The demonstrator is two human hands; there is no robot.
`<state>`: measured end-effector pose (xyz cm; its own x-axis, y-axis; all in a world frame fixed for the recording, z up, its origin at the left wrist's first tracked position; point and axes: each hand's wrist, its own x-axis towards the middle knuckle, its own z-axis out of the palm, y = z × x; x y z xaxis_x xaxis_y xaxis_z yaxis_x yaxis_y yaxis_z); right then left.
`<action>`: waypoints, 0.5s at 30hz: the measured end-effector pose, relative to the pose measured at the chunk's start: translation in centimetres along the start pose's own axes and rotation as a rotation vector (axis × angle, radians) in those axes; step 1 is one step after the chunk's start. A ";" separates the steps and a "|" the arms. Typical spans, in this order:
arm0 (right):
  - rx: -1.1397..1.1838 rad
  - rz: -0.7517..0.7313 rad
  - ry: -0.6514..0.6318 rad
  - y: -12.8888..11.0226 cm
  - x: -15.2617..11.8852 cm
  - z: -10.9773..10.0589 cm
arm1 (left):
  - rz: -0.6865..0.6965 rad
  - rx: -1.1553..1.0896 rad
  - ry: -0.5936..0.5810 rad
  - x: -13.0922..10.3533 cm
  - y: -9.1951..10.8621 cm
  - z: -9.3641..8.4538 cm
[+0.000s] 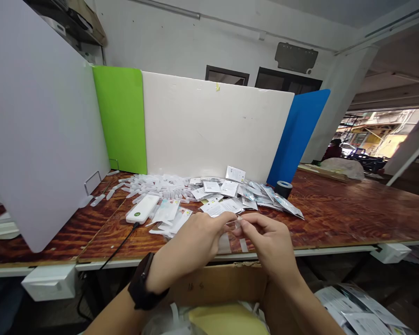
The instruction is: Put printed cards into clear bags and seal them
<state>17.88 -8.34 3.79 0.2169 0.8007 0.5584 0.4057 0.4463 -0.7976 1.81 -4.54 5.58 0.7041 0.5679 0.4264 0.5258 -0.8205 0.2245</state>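
Over the table's front edge, my left hand [202, 235] and my right hand [273, 239] meet, fingertips pinched together. Between them is a small clear plastic piece [238, 223], partly hidden by the fingers; its exact kind is not plain. Just beyond lies a pile of flat packets with printed cards [226, 204]. To its left spreads a heap of small translucent plastic pieces [160, 185]. Nearer my left forearm are a white power bank [142, 208] with a black cable and several loose printed cards [167, 210].
A white board [212, 125] with green and blue side panels stands behind the piles. A large pale panel [45, 125] rises at left. A black tape roll [283, 189] sits at right. Below my hands is an open cardboard box [216, 286] holding yellow and plastic material.
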 end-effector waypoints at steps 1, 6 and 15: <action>0.082 0.071 -0.015 0.0 0.0 0.0 | -0.008 -0.027 0.000 0.0 -0.1 -0.1; 0.314 0.224 -0.096 0.3 0.3 0.0 | -0.028 -0.159 -0.019 -0.2 -0.7 -0.4; 0.580 0.033 0.482 2.0 2.3 -0.7 | -0.366 -0.650 0.228 0.1 -3.2 -0.6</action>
<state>19.82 -5.90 3.66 0.6397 0.6131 0.4635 -0.1112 0.6706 -0.7335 -0.09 -1.85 5.42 0.3873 0.8403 0.3794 0.2712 -0.4971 0.8242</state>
